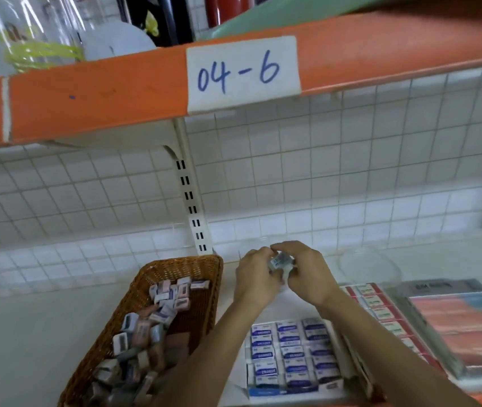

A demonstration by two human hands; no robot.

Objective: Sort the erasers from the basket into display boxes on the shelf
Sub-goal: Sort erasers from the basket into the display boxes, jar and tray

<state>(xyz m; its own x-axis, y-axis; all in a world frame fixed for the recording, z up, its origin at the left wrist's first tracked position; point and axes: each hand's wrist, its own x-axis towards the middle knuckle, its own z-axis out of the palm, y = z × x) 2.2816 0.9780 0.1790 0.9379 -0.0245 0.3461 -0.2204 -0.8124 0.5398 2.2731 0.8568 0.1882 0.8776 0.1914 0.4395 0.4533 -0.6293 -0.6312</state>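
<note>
A wicker basket [175,267] sat at the left of the white shelf [28,333], part-filled with loose erasers [145,342]. Just right of it, the left hand [255,277] and right hand [307,271] met above the shelf, both pinching a small eraser [280,262] in curled fingers. Below them, an open display box [269,392] held rows of blue-labelled erasers [289,351] — a red-edged box [380,312] lay further right.

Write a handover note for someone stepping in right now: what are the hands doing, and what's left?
Left hand and right hand together pinch an eraser, maybe several (blurred), above the shelf behind the blue display box.
Done: that box holds rows of blue-labelled erasers; the red box to its right holds erasers too.
Left: the wicker basket holds many loose erasers to sort.
</note>
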